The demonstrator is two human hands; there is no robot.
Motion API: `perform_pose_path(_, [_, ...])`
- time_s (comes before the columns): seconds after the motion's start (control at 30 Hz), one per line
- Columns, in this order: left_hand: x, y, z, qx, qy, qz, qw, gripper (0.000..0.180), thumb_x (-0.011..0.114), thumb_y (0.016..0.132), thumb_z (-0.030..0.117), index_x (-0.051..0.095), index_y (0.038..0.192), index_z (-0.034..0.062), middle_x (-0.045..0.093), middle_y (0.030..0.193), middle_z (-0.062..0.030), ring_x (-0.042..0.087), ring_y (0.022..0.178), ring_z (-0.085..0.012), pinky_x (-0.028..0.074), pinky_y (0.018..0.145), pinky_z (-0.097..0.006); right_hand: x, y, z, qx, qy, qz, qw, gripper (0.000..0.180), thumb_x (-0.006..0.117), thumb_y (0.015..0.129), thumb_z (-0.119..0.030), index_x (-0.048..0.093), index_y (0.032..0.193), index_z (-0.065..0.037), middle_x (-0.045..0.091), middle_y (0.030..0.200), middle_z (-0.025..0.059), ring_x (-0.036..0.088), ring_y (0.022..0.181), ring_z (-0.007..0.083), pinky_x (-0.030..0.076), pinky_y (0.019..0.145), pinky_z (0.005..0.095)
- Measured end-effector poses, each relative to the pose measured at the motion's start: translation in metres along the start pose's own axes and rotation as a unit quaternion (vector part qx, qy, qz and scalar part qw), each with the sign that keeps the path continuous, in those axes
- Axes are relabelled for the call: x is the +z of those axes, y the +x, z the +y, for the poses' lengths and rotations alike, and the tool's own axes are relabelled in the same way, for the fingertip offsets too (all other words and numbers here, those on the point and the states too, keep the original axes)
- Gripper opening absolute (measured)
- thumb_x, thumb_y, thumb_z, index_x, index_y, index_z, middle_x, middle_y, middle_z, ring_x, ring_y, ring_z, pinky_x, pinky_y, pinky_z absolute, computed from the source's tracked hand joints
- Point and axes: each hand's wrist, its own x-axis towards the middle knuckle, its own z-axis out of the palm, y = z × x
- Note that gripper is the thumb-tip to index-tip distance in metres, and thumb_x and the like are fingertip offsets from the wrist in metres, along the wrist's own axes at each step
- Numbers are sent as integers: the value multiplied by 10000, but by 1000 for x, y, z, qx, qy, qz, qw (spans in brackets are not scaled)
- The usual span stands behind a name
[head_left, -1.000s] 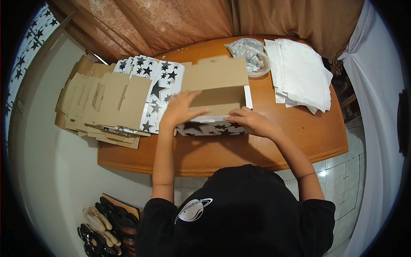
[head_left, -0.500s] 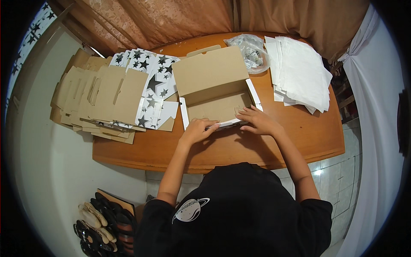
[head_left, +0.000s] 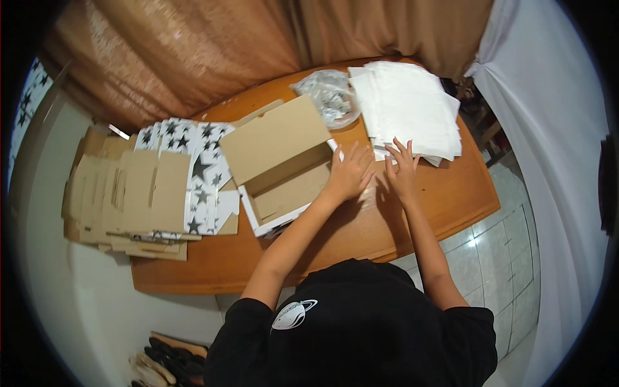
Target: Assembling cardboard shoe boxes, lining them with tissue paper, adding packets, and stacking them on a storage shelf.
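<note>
An open cardboard box (head_left: pixel 284 187), brown inside with white outer edges, stands on the wooden table with its lid raised at the back. My left hand (head_left: pixel 350 173) is at the box's right end, fingers spread and holding nothing; whether it touches the box wall I cannot tell. Farther right, my right hand (head_left: pixel 403 174) reaches to the near edge of a stack of white paper sheets (head_left: pixel 409 106). Its fingers are stretched apart, with the tips at the lowest sheets, and no sheet is visibly gripped.
Flattened brown cardboard boxes (head_left: pixel 132 193) lie piled at the left, beside star-printed white ones (head_left: pixel 200 171). Behind the box sits a clear plastic bag (head_left: pixel 332 97) of small packets. A brown curtain (head_left: pixel 213 45) hangs along the table's far edge. Shoes (head_left: pixel 167 361) stand at lower left.
Both hands have left the box's front wall and moved right, the right one to the paper stack. The box sits more turned in view, and the whole view has shifted.
</note>
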Motion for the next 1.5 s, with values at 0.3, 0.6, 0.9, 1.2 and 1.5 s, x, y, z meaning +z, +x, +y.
perform_pose_path(0.3, [55,41,23,55,-34,-119,991,377,587,760,274,584,1070,60,518,1168,-129,456,1116,-322,322,929,-538,8,14,61,96,-228,-16,969,506,667,710,-180,528,1190,-258,300,1396,90,101,1318,426,0,918,746])
perform_pose_path(0.6, [65,48,10,-307,-567,-29,764,707,600,810,377,272,1323,19,475,1177,-224,533,973,-300,463,788,-377,-17,11,31,2,-165,118,979,368,612,756,-120,607,1088,-278,497,1255,-16,292,1286,326,20,986,675])
perform_pose_path(0.9, [-14,71,-36,-414,-671,42,614,984,688,717,93,-34,1384,132,377,1264,-189,406,1157,-288,403,915,-390,-28,-66,-65,-218,-65,33,973,412,607,724,-85,602,1098,-257,553,1172,-48,456,1175,224,104,1045,574])
perform_pose_path(1.2, [-74,-32,-122,-399,-550,200,706,826,591,719,-76,124,1381,85,343,1315,-183,404,1178,-239,382,939,-321,19,-62,-112,-293,5,-112,949,419,624,740,-153,566,1138,-270,531,1206,-18,472,1155,217,227,1009,553])
perform_pose_path(1.5, [-87,-117,-129,-374,28,225,900,739,615,779,159,192,1368,14,206,1351,-305,252,1224,-473,233,1015,-489,63,-57,-144,-365,40,-215,905,467,661,732,-303,539,1178,-244,490,1256,32,412,1207,273,209,977,621])
